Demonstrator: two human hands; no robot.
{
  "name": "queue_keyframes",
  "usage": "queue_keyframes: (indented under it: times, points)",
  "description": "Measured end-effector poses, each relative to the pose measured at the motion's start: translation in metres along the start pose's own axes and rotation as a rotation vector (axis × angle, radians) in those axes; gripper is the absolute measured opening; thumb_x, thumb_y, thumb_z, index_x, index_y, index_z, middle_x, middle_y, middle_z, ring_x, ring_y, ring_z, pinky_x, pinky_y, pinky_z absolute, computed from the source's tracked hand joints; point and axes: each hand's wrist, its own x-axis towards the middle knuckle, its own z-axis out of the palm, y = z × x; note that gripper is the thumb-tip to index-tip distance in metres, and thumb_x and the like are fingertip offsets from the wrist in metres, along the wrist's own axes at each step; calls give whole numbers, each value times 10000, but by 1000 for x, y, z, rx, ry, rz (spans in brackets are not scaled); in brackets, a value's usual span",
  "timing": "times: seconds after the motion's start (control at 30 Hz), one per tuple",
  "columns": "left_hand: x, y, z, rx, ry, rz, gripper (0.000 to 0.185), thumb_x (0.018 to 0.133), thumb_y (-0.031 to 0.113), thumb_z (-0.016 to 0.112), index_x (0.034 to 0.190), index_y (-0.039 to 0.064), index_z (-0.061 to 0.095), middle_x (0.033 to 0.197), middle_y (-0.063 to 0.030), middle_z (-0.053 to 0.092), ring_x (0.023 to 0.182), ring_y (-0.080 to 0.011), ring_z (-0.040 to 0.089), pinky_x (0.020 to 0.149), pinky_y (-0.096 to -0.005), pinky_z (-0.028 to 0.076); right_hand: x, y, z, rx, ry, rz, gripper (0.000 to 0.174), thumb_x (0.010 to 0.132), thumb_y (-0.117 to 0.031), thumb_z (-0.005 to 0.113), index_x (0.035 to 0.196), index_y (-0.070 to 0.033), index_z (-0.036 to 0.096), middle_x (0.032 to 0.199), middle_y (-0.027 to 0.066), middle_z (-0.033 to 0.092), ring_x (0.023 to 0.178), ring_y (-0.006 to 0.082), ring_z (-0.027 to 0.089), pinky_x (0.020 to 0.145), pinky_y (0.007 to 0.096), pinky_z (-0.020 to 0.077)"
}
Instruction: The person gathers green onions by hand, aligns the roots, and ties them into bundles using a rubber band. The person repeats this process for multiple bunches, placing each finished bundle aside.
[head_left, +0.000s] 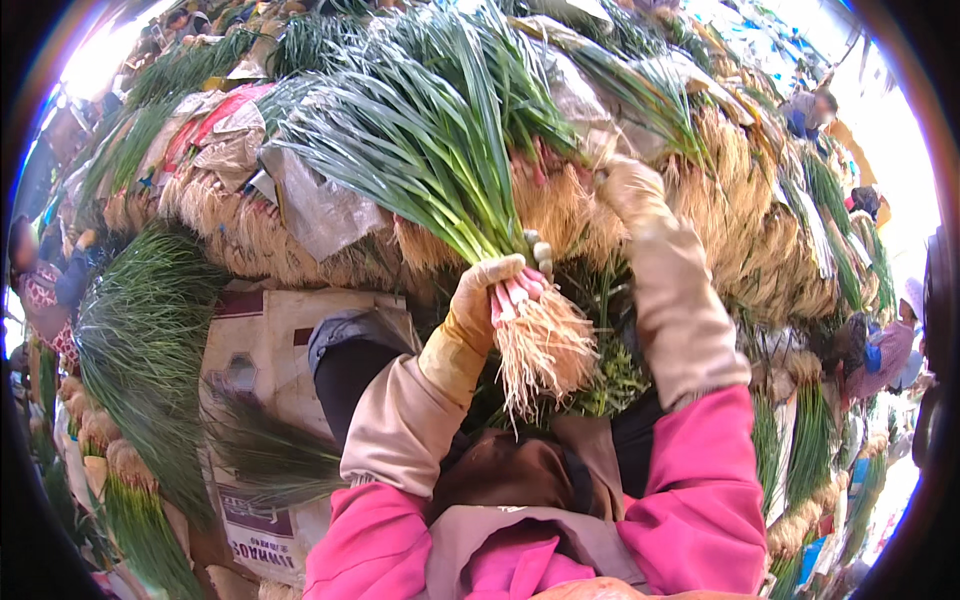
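Note:
My gloved left hand grips a bunch of leafy green onions just above the pinkish stem bases, with pale stringy roots hanging below towards my lap. The long green leaves fan away from me, up and to the left. My gloved right hand is to the right of the bunch, at the root ends of the heaped green onions; its fingers are blurred, and I cannot tell whether they hold something. Both forearms wear beige sleeve covers over pink sleeves.
A long heap of rooted green onions crosses in front of me, partly under plastic sheets. At left, loose green leaves lie beside a flattened printed sack. Bundles lie at right. Several people are around the edges.

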Motion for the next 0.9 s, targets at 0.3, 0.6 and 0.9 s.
queue_keyframes:
  times: [0.3,0.6,0.9]
  points:
    - [-6,-2,1,262,80,-79,306,768,195,582,833,-103,561,718,-178,608,627,-244,599,676,-327,517,-17,50,-28,132,277,87,18,789,-76,626,801,-64,619,780,54,643,676,142,583,600,268,462]
    - [-18,-20,18,304,66,-138,327,761,186,593,881,-118,582,732,-161,642,626,-215,608,688,-305,508,-170,-13,30,1202,-160,34,83,904,-88,511,907,-27,567,873,75,599,722,105,535,684,228,489]
    - [-25,-37,4,82,1,-125,342,736,191,608,841,-135,595,969,-228,589,896,-326,588,841,-399,472,-98,-3,81,1644,-742,231,420,932,-397,434,1141,-48,534,975,84,611,795,152,571,728,286,470]
